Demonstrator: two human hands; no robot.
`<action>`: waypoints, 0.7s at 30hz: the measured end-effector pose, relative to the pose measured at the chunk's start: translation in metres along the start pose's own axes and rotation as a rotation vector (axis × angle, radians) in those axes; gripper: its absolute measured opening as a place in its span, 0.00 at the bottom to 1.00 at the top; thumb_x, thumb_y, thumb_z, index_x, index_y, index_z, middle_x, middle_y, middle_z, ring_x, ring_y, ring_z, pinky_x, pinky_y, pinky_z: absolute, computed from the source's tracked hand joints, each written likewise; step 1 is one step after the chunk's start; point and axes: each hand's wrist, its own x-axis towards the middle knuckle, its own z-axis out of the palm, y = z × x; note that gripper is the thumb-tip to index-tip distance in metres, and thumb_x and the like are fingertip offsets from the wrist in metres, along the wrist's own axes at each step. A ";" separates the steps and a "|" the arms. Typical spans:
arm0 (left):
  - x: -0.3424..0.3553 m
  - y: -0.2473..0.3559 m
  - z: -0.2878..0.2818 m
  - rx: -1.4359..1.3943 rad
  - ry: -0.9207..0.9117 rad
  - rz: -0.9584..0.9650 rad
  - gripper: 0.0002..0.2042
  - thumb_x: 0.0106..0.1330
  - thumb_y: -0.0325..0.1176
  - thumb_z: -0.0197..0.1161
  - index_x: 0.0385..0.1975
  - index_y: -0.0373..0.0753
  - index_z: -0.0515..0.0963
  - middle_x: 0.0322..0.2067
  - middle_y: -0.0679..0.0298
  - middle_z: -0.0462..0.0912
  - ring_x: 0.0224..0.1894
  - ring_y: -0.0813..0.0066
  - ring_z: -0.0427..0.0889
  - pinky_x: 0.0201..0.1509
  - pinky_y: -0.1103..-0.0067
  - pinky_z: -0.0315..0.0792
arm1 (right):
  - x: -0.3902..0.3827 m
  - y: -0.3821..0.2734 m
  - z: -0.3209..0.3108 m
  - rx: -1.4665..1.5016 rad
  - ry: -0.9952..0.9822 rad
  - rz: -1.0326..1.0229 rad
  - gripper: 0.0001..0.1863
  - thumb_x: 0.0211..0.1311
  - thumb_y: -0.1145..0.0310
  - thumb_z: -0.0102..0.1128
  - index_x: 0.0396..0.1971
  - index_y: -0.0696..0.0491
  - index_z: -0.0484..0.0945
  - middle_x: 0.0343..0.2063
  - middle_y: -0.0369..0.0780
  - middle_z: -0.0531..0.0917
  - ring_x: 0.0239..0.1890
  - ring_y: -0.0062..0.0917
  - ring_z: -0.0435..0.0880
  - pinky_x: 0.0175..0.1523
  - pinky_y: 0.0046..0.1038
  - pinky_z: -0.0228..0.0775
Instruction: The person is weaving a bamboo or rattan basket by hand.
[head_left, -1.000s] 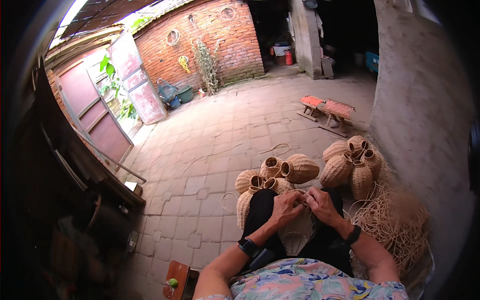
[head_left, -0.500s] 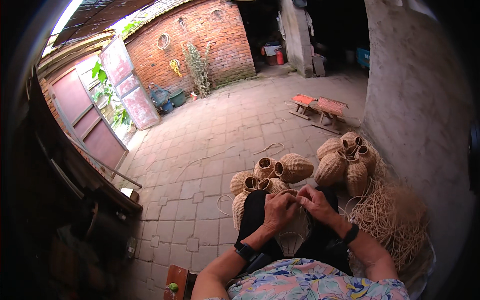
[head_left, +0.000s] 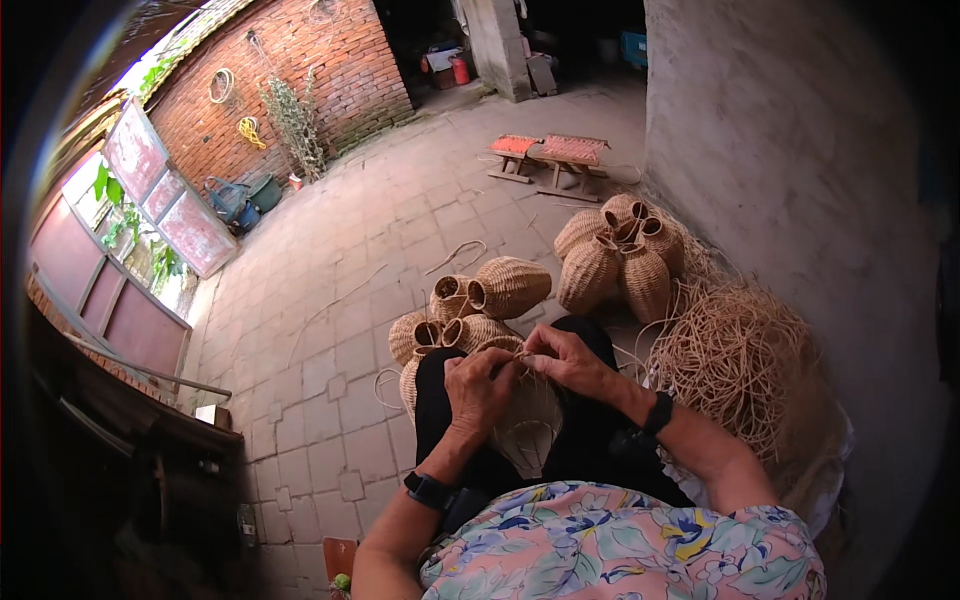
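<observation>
Between my knees rests a woven wicker basket (head_left: pixel 527 420), partly hidden by my hands and legs. My left hand (head_left: pixel 480 386) is closed at its rim, fingers pinched together. Close beside it, my right hand (head_left: pixel 566 362) is also closed in a pinch at the same rim. Any thin strand between the fingertips is too small to make out. Just beyond my left knee lies a cluster of finished-looking wicker baskets (head_left: pixel 510 288) with round mouths. Another cluster of vase-shaped baskets (head_left: pixel 590 272) stands beyond my right knee.
A large tangled heap of wicker strands (head_left: pixel 735 350) lies to my right, by the grey wall (head_left: pixel 770 150). Two low stools (head_left: pixel 572 150) with red tops stand farther off. Loose strands lie on the paved floor (head_left: pixel 330 370). A reddish metal door (head_left: pixel 165 185) stands at the left.
The view has turned right, so everything sits farther left and somewhat higher. Both hands stay pinched at the basket's rim, with the fingers slightly shifted.
</observation>
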 end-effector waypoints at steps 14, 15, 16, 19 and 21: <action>0.005 -0.017 -0.009 -0.670 -0.333 -0.299 0.07 0.57 0.29 0.71 0.31 0.34 0.82 0.33 0.68 0.78 0.37 0.82 0.77 0.41 0.82 0.71 | 0.021 -0.004 -0.017 0.325 -0.165 0.212 0.04 0.68 0.72 0.55 0.40 0.54 0.75 0.28 0.31 0.77 0.25 0.09 0.69 0.28 0.14 0.61; 0.004 -0.017 -0.008 -0.667 -0.328 -0.298 0.08 0.57 0.29 0.71 0.32 0.33 0.81 0.34 0.67 0.78 0.37 0.81 0.77 0.42 0.82 0.70 | 0.021 -0.002 -0.017 0.225 -0.167 0.242 0.06 0.69 0.70 0.55 0.41 0.55 0.76 0.28 0.31 0.77 0.24 0.10 0.70 0.28 0.15 0.63; 0.003 -0.016 -0.008 -0.700 -0.329 -0.310 0.08 0.57 0.29 0.71 0.32 0.33 0.81 0.34 0.67 0.78 0.37 0.81 0.77 0.42 0.82 0.70 | 0.022 -0.001 -0.016 0.225 -0.167 0.236 0.06 0.69 0.70 0.55 0.41 0.55 0.76 0.28 0.31 0.77 0.24 0.10 0.70 0.28 0.15 0.63; 0.002 -0.014 -0.007 -0.583 -0.273 -0.261 0.06 0.56 0.29 0.70 0.30 0.35 0.81 0.31 0.66 0.80 0.35 0.79 0.79 0.41 0.80 0.71 | 0.024 -0.001 -0.017 -0.126 -0.224 -0.147 0.09 0.70 0.67 0.55 0.38 0.57 0.78 0.28 0.34 0.76 0.30 0.19 0.74 0.37 0.23 0.69; 0.002 -0.014 -0.007 -0.492 -0.246 -0.207 0.07 0.55 0.29 0.70 0.30 0.35 0.82 0.31 0.65 0.80 0.36 0.76 0.80 0.41 0.80 0.72 | 0.023 -0.003 -0.019 -0.349 -0.238 -0.129 0.11 0.68 0.66 0.55 0.35 0.60 0.78 0.31 0.40 0.77 0.36 0.27 0.77 0.44 0.30 0.69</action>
